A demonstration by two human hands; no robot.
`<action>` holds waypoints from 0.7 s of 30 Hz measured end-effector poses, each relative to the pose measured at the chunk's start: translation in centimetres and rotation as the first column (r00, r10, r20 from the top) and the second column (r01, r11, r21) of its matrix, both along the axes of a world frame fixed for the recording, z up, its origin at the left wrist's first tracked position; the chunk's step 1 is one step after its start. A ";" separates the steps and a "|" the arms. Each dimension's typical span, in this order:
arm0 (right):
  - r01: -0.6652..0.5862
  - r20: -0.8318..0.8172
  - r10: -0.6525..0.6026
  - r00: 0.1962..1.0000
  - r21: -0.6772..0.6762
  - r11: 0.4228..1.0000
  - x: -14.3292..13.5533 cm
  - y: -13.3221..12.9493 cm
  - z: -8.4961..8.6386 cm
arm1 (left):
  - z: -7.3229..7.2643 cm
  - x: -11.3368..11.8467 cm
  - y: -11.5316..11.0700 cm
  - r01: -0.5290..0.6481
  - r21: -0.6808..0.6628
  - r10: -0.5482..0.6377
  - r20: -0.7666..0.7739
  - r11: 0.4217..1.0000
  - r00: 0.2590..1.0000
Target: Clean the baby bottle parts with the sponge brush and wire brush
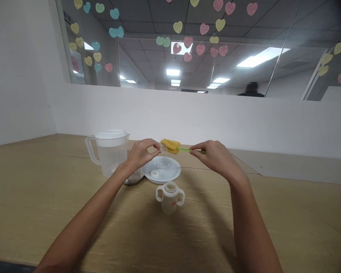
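Between the thumb and fingers of my left hand (pixel 144 152) is a small clear, see-through piece (pixel 163 148); its exact kind is hard to make out. My right hand (pixel 216 156) pinches the thin green handle of a yellow sponge brush (pixel 170 145), whose head is right beside the clear piece. Both hands are raised above a white bowl (pixel 170 172), in which a small white ring (pixel 154 174) lies. Nearer to me, a baby bottle (pixel 169 204) with two white side handles stands upright on the table, its top uncovered.
A lidded clear pitcher (pixel 110 155) stands at the left behind my left forearm. Partly hidden by my wrist is a clear object with a dark base (pixel 135 181). A white wall (pixel 187 117) rises behind the table (pixel 125 235), with a window above. A person (pixel 251 89) shows beyond the glass.
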State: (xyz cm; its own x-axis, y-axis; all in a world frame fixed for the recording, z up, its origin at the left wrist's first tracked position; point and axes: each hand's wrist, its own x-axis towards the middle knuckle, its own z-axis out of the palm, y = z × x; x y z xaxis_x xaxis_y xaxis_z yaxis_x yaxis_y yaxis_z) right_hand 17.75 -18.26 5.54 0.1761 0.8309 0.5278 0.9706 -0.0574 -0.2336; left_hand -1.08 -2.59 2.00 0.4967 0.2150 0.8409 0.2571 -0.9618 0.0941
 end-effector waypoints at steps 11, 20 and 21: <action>-0.040 0.016 0.043 0.999 -0.151 0.988 0.4 -0.4 0.0 | 0.1 -1.3 2.4 -0.224 -0.031 0.223 -0.022 0.974 0.974; -0.034 0.004 0.036 0.999 -0.167 0.985 0.7 -0.5 0.1 | -2.0 -3.7 6.5 -0.622 -0.031 0.487 -0.592 0.782 0.642; -0.037 0.005 0.038 0.999 -0.168 0.985 0.7 -0.5 0.1 | -2.1 -3.8 6.7 -0.640 -0.032 0.496 -0.603 0.767 0.625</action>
State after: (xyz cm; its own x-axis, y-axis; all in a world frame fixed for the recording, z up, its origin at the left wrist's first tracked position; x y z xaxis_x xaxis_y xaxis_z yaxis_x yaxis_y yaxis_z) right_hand 18.45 -18.76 5.63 0.1395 0.9138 0.3816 0.9747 -0.0586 -0.2159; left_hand -4.92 4.10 -0.10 0.5484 0.7530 0.3637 0.8185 -0.5724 -0.0494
